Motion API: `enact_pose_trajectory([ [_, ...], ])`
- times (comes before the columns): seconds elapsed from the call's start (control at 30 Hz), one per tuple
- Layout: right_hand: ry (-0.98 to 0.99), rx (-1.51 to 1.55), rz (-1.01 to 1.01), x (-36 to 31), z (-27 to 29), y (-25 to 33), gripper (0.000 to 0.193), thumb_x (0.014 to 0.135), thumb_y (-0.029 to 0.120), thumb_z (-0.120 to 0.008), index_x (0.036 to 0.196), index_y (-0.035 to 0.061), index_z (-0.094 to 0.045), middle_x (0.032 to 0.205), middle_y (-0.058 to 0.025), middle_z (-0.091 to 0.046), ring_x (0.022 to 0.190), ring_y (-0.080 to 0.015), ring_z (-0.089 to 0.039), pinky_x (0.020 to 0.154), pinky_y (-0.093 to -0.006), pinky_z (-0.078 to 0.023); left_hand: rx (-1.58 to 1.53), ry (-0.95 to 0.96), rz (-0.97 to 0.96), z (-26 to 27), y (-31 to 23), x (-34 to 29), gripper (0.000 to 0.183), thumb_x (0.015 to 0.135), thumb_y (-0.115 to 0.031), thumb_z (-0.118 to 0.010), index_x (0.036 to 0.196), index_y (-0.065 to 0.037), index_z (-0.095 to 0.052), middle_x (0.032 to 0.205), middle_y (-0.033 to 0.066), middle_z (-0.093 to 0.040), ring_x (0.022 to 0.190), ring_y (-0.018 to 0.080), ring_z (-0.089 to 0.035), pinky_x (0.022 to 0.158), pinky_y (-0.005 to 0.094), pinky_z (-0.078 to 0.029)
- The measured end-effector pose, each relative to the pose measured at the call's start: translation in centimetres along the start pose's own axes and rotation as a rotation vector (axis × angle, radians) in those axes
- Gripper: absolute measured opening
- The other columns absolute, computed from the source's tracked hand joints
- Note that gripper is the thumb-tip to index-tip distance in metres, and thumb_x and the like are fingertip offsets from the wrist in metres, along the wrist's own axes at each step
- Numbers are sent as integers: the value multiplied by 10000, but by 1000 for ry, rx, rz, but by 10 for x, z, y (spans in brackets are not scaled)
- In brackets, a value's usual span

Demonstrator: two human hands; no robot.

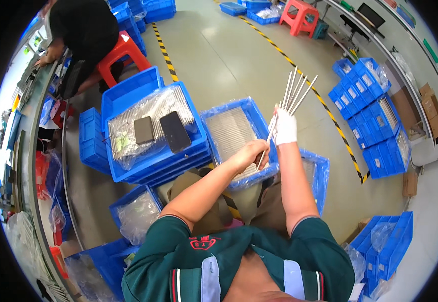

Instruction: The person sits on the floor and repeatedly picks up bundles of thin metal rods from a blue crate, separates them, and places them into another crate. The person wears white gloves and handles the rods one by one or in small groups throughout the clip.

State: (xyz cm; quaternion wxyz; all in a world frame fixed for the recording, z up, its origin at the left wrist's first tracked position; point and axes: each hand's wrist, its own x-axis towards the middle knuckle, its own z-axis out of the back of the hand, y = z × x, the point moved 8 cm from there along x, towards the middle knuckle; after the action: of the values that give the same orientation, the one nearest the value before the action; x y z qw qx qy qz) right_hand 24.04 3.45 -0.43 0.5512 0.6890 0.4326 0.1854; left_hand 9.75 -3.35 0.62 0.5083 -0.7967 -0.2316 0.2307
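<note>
My right hand (285,128), in a white glove, is closed round several thin metal rods (295,93) that fan out upward. My left hand (254,154), bare, grips one rod whose shaft slants between the two hands. Both hands are above the right side of a blue bin (274,137) lined with clear plastic. Many rods (229,128) lie side by side in that bin.
To the left, stacked blue bins (158,173) bear plastic-wrapped rods, a black phone (175,132) and a dark flat box (143,130). Another lined bin (322,173) sits right. A person (85,35) works far left by a red stool (123,55). Blue bins (372,121) line the right.
</note>
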Motion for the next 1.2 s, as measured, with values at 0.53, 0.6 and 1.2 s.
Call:
enact_pose_trajectory([
  [0.53,334,-359,-98,-52,-43,-8,202,805,232,-703,804,49,-619,655,17,-552,592,-77,-494,514,-271,-401,-465,141,-29,28,-19,-7,344,915,-356,-553,887,-13,-570,829,78,-550,726,178,-539,651,292,-465],
  [0.6,419,-419,-22,-54,-50,-13,225,807,247,-702,814,41,-611,671,11,-558,600,-80,-496,525,-277,-417,-467,290,99,20,-12,-13,344,912,-363,-561,885,-20,-573,725,28,-492,603,119,-447,550,236,-385],
  [1.2,527,-666,33,-83,-38,-15,204,875,212,-601,906,11,-586,601,-38,-592,535,-100,-534,523,-257,-424,-670,-549,-421,143,-50,-11,330,932,-340,-538,923,-13,-584,685,15,-457,581,113,-421,539,272,-384],
])
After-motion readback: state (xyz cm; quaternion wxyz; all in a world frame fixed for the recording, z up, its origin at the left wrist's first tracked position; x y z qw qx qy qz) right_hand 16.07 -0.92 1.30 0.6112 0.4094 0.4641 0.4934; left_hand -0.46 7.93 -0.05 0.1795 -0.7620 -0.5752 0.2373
